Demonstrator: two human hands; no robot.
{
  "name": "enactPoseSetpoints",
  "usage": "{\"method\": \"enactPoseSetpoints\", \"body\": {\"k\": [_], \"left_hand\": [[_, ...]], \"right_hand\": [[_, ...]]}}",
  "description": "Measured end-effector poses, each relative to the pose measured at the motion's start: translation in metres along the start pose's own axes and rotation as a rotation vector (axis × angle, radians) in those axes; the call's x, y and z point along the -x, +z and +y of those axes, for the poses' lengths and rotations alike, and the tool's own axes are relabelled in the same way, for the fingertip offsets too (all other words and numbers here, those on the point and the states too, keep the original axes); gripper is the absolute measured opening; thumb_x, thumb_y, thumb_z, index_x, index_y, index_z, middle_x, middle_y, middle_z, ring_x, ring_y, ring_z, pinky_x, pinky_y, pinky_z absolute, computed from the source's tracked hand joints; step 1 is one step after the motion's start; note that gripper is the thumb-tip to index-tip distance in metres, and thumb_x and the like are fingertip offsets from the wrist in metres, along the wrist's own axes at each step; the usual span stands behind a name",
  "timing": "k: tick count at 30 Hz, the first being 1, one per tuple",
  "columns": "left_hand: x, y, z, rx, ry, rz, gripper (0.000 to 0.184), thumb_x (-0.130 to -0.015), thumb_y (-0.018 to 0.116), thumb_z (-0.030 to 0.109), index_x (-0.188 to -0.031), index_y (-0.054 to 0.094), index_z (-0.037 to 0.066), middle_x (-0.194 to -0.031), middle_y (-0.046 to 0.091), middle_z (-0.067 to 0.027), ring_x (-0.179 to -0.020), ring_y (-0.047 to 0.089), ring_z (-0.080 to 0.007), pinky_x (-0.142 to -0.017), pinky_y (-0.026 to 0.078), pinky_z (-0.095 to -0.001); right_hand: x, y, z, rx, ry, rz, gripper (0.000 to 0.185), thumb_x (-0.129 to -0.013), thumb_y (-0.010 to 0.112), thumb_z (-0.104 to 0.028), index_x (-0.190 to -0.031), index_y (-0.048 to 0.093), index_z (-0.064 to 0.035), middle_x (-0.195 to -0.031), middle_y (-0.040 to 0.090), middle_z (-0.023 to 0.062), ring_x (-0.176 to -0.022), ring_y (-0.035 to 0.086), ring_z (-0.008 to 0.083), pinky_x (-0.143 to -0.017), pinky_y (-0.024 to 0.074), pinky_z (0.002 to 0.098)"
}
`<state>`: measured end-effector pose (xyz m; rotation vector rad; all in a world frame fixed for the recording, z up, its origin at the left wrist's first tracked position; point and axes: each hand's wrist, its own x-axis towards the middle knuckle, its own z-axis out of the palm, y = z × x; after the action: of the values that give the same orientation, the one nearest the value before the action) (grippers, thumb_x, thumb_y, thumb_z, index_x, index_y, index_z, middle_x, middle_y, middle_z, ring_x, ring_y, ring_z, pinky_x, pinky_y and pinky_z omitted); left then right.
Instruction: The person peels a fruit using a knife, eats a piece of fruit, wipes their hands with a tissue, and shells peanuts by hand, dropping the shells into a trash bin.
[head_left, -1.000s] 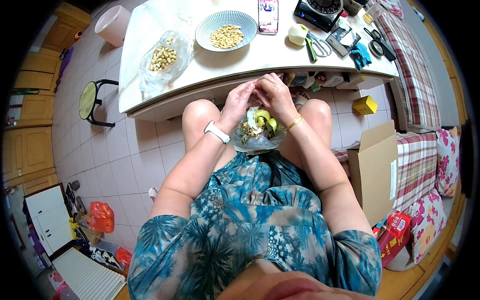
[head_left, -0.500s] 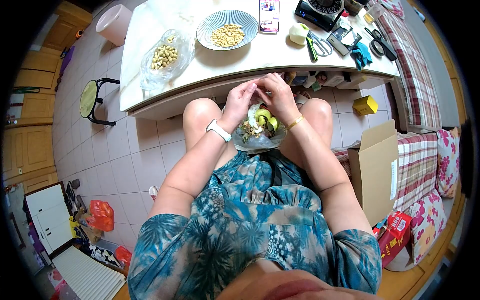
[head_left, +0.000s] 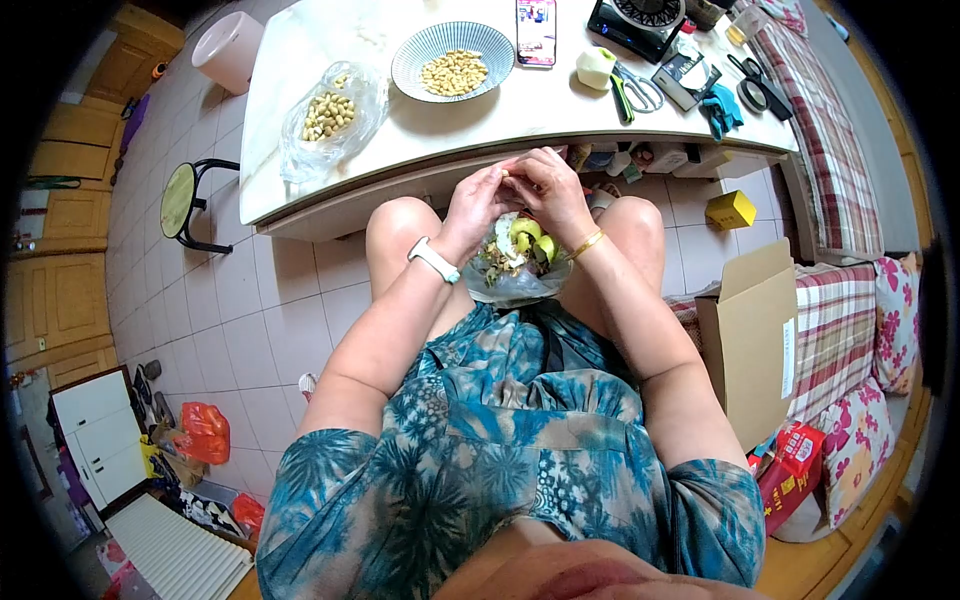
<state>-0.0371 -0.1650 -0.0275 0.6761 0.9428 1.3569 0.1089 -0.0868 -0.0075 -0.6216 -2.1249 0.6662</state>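
Note:
My left hand (head_left: 474,208) and my right hand (head_left: 556,192) meet at the fingertips over my lap, just in front of the table edge. Both are closed in a pinch around a small pale nut (head_left: 507,174), mostly covered by the fingers. Directly below them, between my knees, an open plastic bag (head_left: 510,286) holds green peels and brown scraps. On the table ahead stands a striped bowl (head_left: 408,82) of pale shelled kernels (head_left: 453,73). Left of it lies a clear plastic bag (head_left: 365,108) with unshelled nuts (head_left: 328,116).
A phone (head_left: 537,32), a peeled fruit (head_left: 596,68), scissors (head_left: 645,92), a blue cloth (head_left: 721,110) and a black fan (head_left: 640,28) are along the table's far right. A stool (head_left: 180,200) stands left; a cardboard box (head_left: 752,340) sits on the right.
My fingers have shifted slightly around the nut, and a bit of it now shows between the fingertips. Both hands remain together above the scrap bag.

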Motion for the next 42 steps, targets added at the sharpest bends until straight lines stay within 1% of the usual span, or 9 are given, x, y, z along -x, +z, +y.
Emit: {"method": "enactPoseSetpoints", "body": {"k": [7,9,16,19,21,27,30,36,42], "left_hand": [[0.0023,0.0052,0.0042,0.051,0.015,-0.006,0.043,-0.111,0.039,0.025,-0.142,0.05,-0.003,-0.128,0.063,-0.0126,-0.111,0.066,-0.0191,-0.096,0.058,-0.0371],[0.0029,0.0069,0.0051,0.058,0.009,0.014,0.043,-0.112,0.036,0.024,-0.143,0.049,-0.003,-0.129,0.061,-0.0153,-0.114,0.065,-0.0233,-0.098,0.057,-0.0413],[0.0032,0.0074,0.0071,0.072,-0.012,0.026,0.043,-0.112,0.036,0.024,-0.142,0.049,-0.004,-0.128,0.061,-0.0155,-0.114,0.065,-0.0236,-0.099,0.056,-0.0412],[0.0015,0.0048,0.0043,0.084,-0.014,0.015,0.043,-0.112,0.037,0.024,-0.142,0.049,-0.004,-0.127,0.062,-0.0152,-0.113,0.065,-0.0233,-0.099,0.057,-0.0412],[0.0016,0.0052,0.0039,0.116,-0.014,0.026,0.043,-0.111,0.042,0.026,-0.141,0.05,-0.003,-0.125,0.064,-0.0133,-0.109,0.066,-0.0189,-0.096,0.058,-0.0361],[-0.0015,0.0028,0.0014,0.099,-0.018,0.017,0.038,-0.11,0.043,0.027,-0.132,0.056,-0.002,-0.12,0.065,-0.012,-0.106,0.067,-0.0185,-0.093,0.058,-0.0359],[-0.0012,0.0054,0.0009,0.088,-0.005,0.051,0.04,-0.111,0.042,0.028,-0.131,0.056,-0.004,-0.116,0.065,-0.0132,-0.104,0.067,-0.0222,-0.094,0.058,-0.0393],[-0.0024,0.0028,0.0002,0.097,-0.044,0.06,0.037,-0.11,0.044,0.028,-0.13,0.057,-0.001,-0.116,0.067,-0.011,-0.104,0.067,-0.0187,-0.092,0.058,-0.0361],[-0.0015,0.005,0.0003,0.099,-0.021,0.071,0.039,-0.11,0.044,0.027,-0.132,0.056,-0.003,-0.113,0.066,-0.0121,-0.101,0.068,-0.0213,-0.092,0.059,-0.0384]], "right_hand": [[-0.0008,-0.0006,-0.0009,0.01,-0.006,0.013,0.013,-0.08,0.074,-0.004,-0.092,0.069,-0.0036,-0.087,0.064,0.0097,-0.085,0.062,0.0305,-0.076,0.0527,0.0394],[-0.0003,0.0,-0.0006,0.015,-0.012,0.024,0.013,-0.08,0.074,-0.004,-0.091,0.069,-0.0036,-0.087,0.064,0.0095,-0.085,0.062,0.0301,-0.075,0.053,0.0391],[-0.0003,0.0005,0.0001,0.007,-0.014,0.024,0.013,-0.079,0.074,-0.004,-0.091,0.07,-0.0038,-0.087,0.064,0.0091,-0.085,0.062,0.0297,-0.075,0.0532,0.0391],[0.0006,0.0015,0.002,0.003,-0.007,0.024,0.014,-0.079,0.075,-0.004,-0.092,0.07,-0.0042,-0.087,0.064,0.0091,-0.086,0.062,0.0298,-0.077,0.0534,0.039],[0.0006,0.0023,0.0014,0.002,0.011,0.029,0.015,-0.078,0.075,-0.005,-0.093,0.071,-0.0047,-0.089,0.064,0.0091,-0.088,0.063,0.03,-0.078,0.0536,0.0387],[-0.0009,0.0005,-0.0006,0.038,0.041,0.019,0.018,-0.078,0.075,-0.005,-0.096,0.072,-0.006,-0.093,0.065,0.0089,-0.091,0.063,0.0298,-0.08,0.0538,0.0387],[-0.0012,0.0004,0.0015,0.032,0.043,-0.003,0.018,-0.078,0.075,-0.004,-0.096,0.072,-0.006,-0.091,0.065,0.009,-0.09,0.063,0.0302,-0.08,0.0539,0.039],[-0.0023,-0.0024,-0.0008,0.012,0.04,0.0,0.016,-0.079,0.073,-0.003,-0.094,0.071,-0.0056,-0.088,0.065,0.0092,-0.089,0.063,0.03,-0.079,0.0541,0.039],[-0.0014,-0.0012,0.0011,0.039,0.021,-0.007,0.016,-0.08,0.074,-0.004,-0.095,0.072,-0.0065,-0.09,0.066,0.009,-0.089,0.063,0.0293,-0.078,0.0541,0.0388]]}}
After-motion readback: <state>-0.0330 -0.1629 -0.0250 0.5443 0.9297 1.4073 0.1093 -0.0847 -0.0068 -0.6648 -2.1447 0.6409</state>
